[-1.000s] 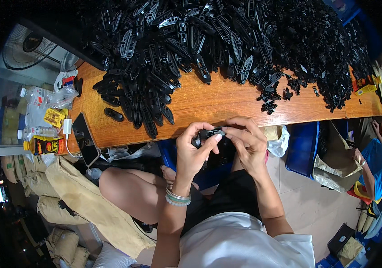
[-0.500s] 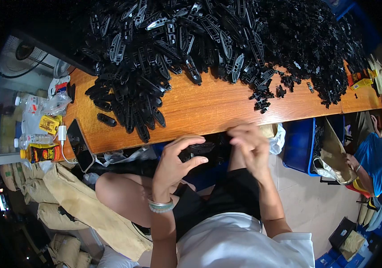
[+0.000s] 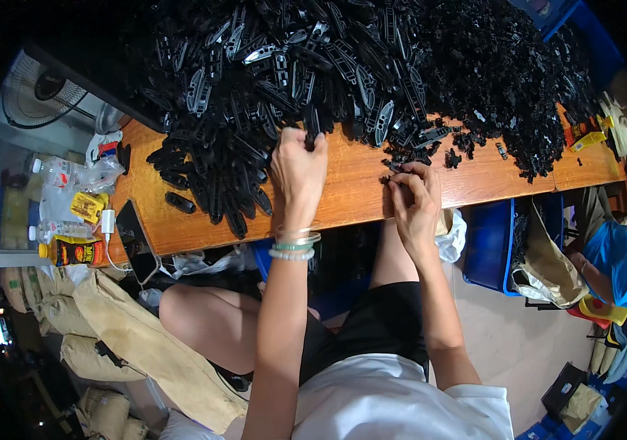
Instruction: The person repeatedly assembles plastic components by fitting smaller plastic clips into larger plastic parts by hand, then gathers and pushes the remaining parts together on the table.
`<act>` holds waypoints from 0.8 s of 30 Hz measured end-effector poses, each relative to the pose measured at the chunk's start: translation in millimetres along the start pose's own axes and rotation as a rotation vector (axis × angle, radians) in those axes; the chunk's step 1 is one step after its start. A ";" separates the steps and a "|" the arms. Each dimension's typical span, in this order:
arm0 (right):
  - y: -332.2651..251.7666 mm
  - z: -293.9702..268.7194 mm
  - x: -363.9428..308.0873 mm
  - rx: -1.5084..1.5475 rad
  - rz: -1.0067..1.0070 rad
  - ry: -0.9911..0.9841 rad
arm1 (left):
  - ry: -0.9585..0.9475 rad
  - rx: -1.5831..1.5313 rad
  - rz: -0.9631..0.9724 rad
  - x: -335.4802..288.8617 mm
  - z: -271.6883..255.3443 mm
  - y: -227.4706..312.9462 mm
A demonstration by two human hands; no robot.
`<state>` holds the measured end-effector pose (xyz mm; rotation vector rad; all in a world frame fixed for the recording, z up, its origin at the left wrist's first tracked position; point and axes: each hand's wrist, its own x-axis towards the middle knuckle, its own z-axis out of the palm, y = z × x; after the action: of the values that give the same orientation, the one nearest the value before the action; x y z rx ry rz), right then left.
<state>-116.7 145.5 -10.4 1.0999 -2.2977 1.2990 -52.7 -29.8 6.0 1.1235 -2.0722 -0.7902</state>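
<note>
On the wooden table (image 3: 350, 187), my left hand (image 3: 300, 167) reaches to the near edge of a heap of long, boat-shaped black plastic parts (image 3: 254, 110). Its thumb and fingers close about the near end of one such part (image 3: 313, 119). My right hand (image 3: 417, 198) is at the small loose black plastic pieces (image 3: 410, 155) to the right, thumb and fingertips pinched together on a small piece that the fingers mostly hide. Bracelets circle my left wrist.
A phone (image 3: 134, 242) with a white cable lies at the left table edge, beside plastic bottles (image 3: 56, 170). A mound of tiny black pieces (image 3: 504, 88) covers the back right. Under the table stands a blue bin (image 3: 488, 246). At the right is another person's arm (image 3: 593, 277).
Both hands have moved forward from above my lap onto the table. The left, open before, has closed at a boat-shaped part; the right has come down to the small pieces.
</note>
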 end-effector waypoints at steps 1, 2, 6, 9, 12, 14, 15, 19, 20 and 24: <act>-0.8 0.2 1.3 0.016 0.032 -0.009 | 0.034 0.006 0.057 -7.0 -3.1 -2.4; -1.0 1.4 2.1 0.031 0.064 -0.018 | 0.033 0.008 0.059 -15.3 -7.6 -4.5; 1.5 5.6 2.8 0.102 0.005 0.138 | -0.071 -0.259 0.019 -54.4 -26.8 -9.5; 3.6 7.8 -3.6 0.442 0.237 0.252 | -0.145 -0.670 -0.079 -77.6 -31.1 -8.4; -7.2 -3.5 -2.6 0.585 0.393 0.224 | -0.318 -0.784 -0.156 -92.1 -49.2 -4.7; -19.0 -11.7 -3.4 0.434 0.254 0.044 | -0.380 -0.802 -0.153 -97.8 -56.0 -4.0; -30.5 -13.9 -6.3 0.617 0.264 -0.029 | -0.409 -0.797 -0.137 -100.5 -60.7 -5.6; -62.5 -31.1 -7.3 0.845 0.581 -0.324 | -0.494 -0.861 -0.156 -105.9 -67.8 -4.1; -61.9 -28.5 -7.1 0.739 0.317 -0.290 | -0.519 -0.892 -0.172 -106.2 -69.0 -3.0; -60.1 -23.1 -10.9 0.657 0.160 -0.258 | -0.569 -0.979 -0.178 -105.1 -76.5 3.0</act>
<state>-68.2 151.4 32.8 1.3552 -2.2144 2.1880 49.2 47.6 28.8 0.5388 -1.5796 -2.0913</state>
